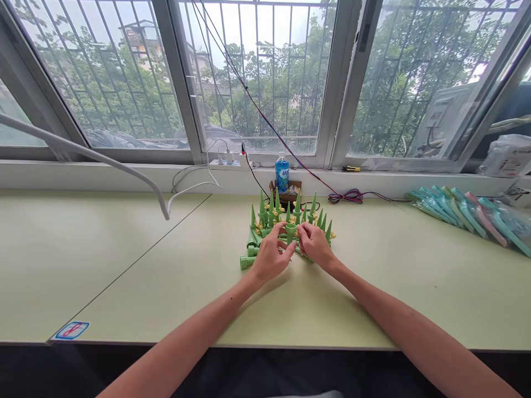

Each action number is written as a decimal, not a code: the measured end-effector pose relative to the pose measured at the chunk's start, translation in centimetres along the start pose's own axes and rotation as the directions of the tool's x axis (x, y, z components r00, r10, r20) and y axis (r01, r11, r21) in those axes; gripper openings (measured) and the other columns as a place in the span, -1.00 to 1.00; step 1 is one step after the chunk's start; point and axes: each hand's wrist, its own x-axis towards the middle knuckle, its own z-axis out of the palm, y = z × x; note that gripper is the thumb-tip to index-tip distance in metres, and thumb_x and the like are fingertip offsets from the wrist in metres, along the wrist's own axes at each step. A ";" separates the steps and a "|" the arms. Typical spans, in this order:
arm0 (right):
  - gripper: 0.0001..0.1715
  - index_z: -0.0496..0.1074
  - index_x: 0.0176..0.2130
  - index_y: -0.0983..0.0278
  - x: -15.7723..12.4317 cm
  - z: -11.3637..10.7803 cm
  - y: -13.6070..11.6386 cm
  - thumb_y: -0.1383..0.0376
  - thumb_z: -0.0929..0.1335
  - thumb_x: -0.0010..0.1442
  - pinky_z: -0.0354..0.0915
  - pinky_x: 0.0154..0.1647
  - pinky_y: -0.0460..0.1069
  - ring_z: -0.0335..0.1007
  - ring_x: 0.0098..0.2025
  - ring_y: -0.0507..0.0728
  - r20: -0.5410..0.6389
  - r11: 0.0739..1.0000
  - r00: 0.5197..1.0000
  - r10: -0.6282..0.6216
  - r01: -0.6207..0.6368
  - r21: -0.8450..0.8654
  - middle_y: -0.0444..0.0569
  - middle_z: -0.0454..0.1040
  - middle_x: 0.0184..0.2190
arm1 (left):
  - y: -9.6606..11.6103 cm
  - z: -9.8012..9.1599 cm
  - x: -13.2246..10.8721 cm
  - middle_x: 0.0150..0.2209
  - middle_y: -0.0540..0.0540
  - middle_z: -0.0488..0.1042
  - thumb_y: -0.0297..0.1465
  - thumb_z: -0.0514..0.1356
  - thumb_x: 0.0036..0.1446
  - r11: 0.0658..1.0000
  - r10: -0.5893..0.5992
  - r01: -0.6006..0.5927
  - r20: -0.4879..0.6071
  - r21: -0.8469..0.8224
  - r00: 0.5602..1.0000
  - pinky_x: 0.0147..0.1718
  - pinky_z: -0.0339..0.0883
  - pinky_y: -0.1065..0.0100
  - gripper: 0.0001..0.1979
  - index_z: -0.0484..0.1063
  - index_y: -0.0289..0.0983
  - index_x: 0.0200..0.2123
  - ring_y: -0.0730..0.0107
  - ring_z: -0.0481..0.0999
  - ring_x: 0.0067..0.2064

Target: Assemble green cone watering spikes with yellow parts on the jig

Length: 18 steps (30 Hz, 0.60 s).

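Observation:
A cluster of green plastic cone spikes (265,213) stands and lies in the middle of the pale green table (373,287), with small yellow parts among them. My left hand (269,255) and my right hand (315,244) meet just in front of the cluster. Between their fingertips sits one green spike piece (291,231), its round open end facing up. Both hands pinch it, the left from the left side, the right from the right. Several green spikes lie flat to the left of my left hand.
A blue-labelled bottle (282,173) stands by a small brown box (290,190) behind the cluster. Red-black cables (346,195) run from the window sill. Packets of teal and pink items (468,213) lie at the right. A white cable (124,168) arches over the left table.

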 end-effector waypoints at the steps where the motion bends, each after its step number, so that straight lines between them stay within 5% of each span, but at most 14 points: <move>1: -0.61 0.15 -0.52 0.20 0.0 0.0 0.0 0.07 0.19 0.26 0.10 -0.61 -0.06 0.18 -0.71 0.04 -0.002 1.000 1.000 0.000 0.000 -0.002 -0.21 0.21 -0.77 | 0.0 0.0 0.0 -0.05 -0.20 0.38 -0.27 0.16 0.15 1.000 0.002 -0.002 0.000 -0.002 1.000 -0.50 0.48 0.40 -0.54 0.19 -0.21 0.10 0.50 0.50 -0.44; 18: -0.59 0.16 -0.53 0.21 -0.2 -0.1 -0.4 0.07 0.19 0.25 0.08 -0.59 -0.06 0.12 -0.70 0.03 -0.013 0.999 1.000 -0.017 0.017 -0.030 -0.20 0.20 -0.78 | 0.1 -0.2 0.0 -0.10 -0.13 0.33 -0.27 0.15 0.15 1.000 0.024 -0.024 -0.004 0.003 1.000 -0.50 0.45 0.43 -0.60 0.18 -0.17 0.04 0.58 0.46 -0.49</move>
